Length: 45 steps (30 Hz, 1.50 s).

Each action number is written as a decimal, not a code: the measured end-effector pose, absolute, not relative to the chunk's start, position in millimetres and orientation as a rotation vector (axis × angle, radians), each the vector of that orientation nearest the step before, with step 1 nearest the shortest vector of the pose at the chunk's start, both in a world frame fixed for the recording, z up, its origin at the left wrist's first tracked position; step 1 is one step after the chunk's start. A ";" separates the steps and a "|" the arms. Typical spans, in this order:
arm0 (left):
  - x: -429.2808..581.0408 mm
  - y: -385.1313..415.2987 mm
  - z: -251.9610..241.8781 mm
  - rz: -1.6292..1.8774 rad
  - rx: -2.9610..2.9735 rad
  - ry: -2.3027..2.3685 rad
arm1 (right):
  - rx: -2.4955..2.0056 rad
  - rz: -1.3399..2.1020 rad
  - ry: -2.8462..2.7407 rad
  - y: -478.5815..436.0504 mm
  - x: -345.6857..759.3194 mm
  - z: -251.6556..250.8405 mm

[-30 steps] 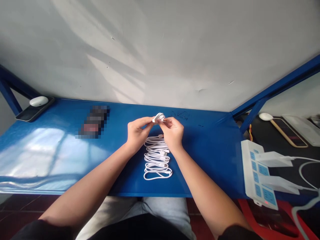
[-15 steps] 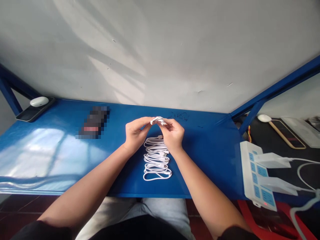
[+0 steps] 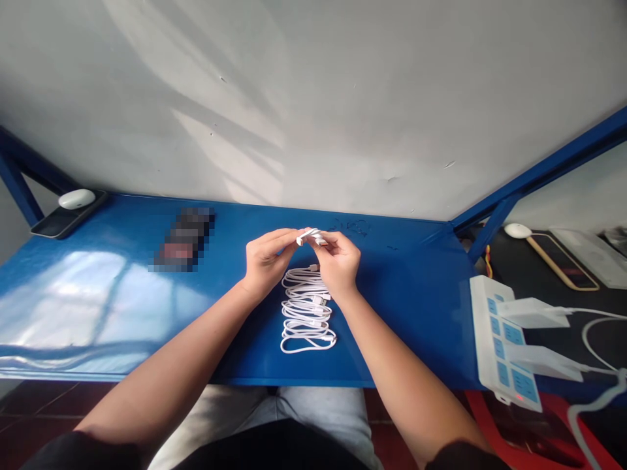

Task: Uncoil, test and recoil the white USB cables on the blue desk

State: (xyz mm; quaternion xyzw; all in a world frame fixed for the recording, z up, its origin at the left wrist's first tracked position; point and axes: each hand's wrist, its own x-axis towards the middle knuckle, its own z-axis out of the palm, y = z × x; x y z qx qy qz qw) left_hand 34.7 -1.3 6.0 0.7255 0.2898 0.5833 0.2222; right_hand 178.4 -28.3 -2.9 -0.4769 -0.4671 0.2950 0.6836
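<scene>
A folded white charging cable (image 3: 310,234) is pinched between my two hands, above the blue tabletop (image 3: 406,307). My left hand (image 3: 267,261) grips its left end between thumb and fingers. On its right end, my right hand (image 3: 339,262) is closed the same way. Parts of the cable are hidden behind my fingertips. Below and between my wrists, several coiled white cables (image 3: 306,320) lie in a row running toward the table's front edge. A plug shows at the far end of the row, close to my right hand.
At the right edge stands a white power strip (image 3: 490,346) with two chargers plugged in. A blurred dark object (image 3: 186,238) lies left of my hands. A phone with a white oval item (image 3: 77,199) sits at the far left. A grey wall (image 3: 318,130) rises behind.
Both hands stay almost in place, holding the cable. Its left end has shifted very slightly; the row of coiled cables looks the same.
</scene>
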 end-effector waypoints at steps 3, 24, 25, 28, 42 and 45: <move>34.8 -2.4 7.1 1.611 1.983 0.833 | -1.085 0.669 -1.038 -29.2 178.2 -1.4; 36.4 16.2 -2.1 0.996 1.026 0.717 | -1.206 1.102 -0.866 -17.5 193.0 -5.2; 36.4 16.7 -3.2 1.007 0.995 0.720 | -1.205 1.108 -0.839 -17.0 193.6 -5.4; 37.2 15.9 -2.9 0.998 0.945 0.683 | -1.222 1.142 -0.803 -17.6 194.0 -3.6; 42.2 10.9 -4.0 0.970 0.773 0.652 | -1.271 1.100 -0.932 -21.3 191.8 -3.2; 44.7 9.0 -3.5 0.971 0.722 0.672 | -1.324 1.005 -1.000 -21.9 192.1 -3.4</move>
